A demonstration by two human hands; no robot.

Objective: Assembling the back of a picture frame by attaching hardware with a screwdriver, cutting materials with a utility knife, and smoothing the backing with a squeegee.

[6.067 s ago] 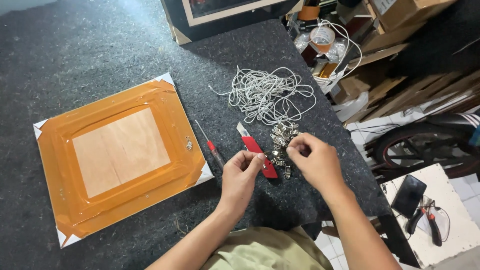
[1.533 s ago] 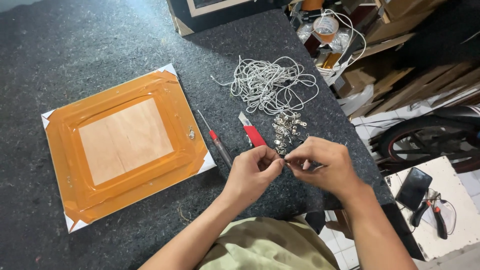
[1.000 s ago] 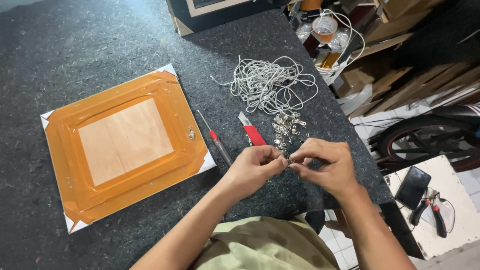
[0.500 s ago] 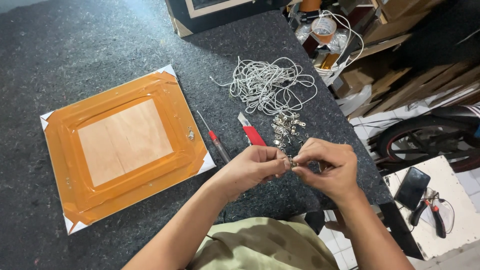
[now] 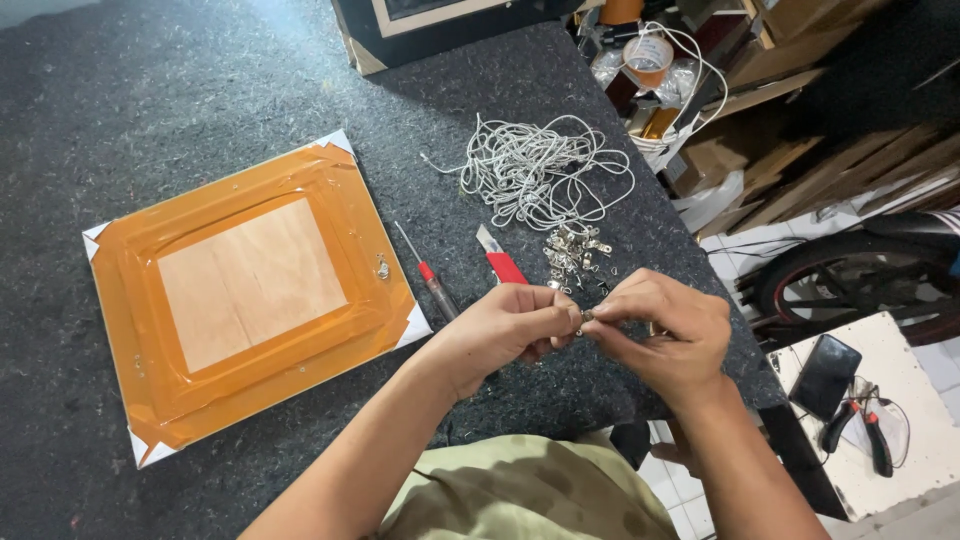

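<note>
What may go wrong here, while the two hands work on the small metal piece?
The metal piece, pinched only by fingertips of the left hand and right hand, may slip and drop among the pile of metal pieces. The red cutter lies close to the left hand and might nick it.

Two hands pinched one small metal hanger above a dark felt-covered table.

The left hand [image 5: 505, 330] and right hand [image 5: 665, 330] met fingertip to fingertip on a small metal hanger [image 5: 586, 317] near the table's [image 5: 200, 90] right edge. Just beyond lay a pile of metal hangers [image 5: 575, 255], a red cutter [image 5: 501, 262], a screwdriver [image 5: 430, 275] and tangled white cord [image 5: 540, 170]. An orange-taped frame back [image 5: 250, 295] lay toward the left.
</note>
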